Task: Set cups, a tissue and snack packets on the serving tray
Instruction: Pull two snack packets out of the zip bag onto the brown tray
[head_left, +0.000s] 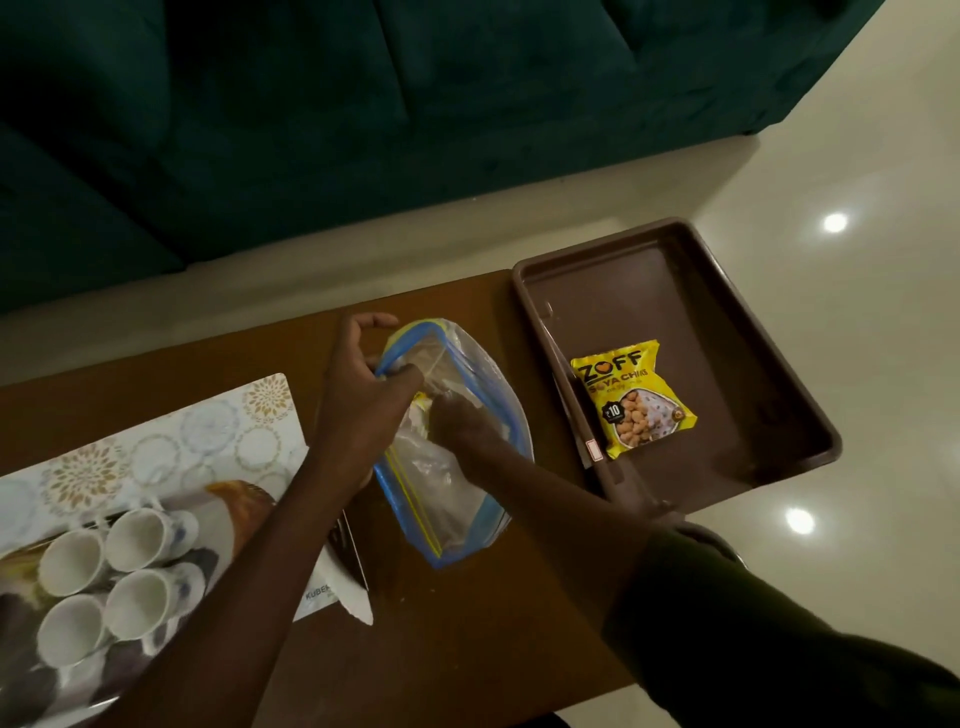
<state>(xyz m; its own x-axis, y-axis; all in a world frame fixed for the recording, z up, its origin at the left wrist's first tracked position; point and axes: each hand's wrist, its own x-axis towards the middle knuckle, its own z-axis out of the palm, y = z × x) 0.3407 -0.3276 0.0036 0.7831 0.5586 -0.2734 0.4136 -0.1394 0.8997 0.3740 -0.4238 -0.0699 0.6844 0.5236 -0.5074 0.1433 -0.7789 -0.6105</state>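
Packet: your yellow snack packet (634, 397) lies flat inside the brown serving tray (753, 332), close to the tray's near-left wall, printed face up with a picture of pale nuggets.
Tray: it sits at the right end of the brown table (467, 597), its far and right corners hanging past the table edge over the pale floor (857, 130); most of its bottom beyond the packet is bare.
Bag: a clear zip bag (457, 441) with a blue seal strip lies on the table just left of the tray, mouth turned toward the far edge.
Left hand: your left hand (358, 400) pinches the bag's blue rim and holds the mouth up.
Right hand: your right hand (462, 421) is inside the bag; whether those fingers hold anything, you cannot tell through the plastic.
Cups: four white cups (104, 587) stand grouped on a patterned mat (156, 441) at the table's left end, well apart from the tray.
Room: bare tabletop lies between the bag and the near edge; a dark green sofa (363, 104) stands beyond the far edge.
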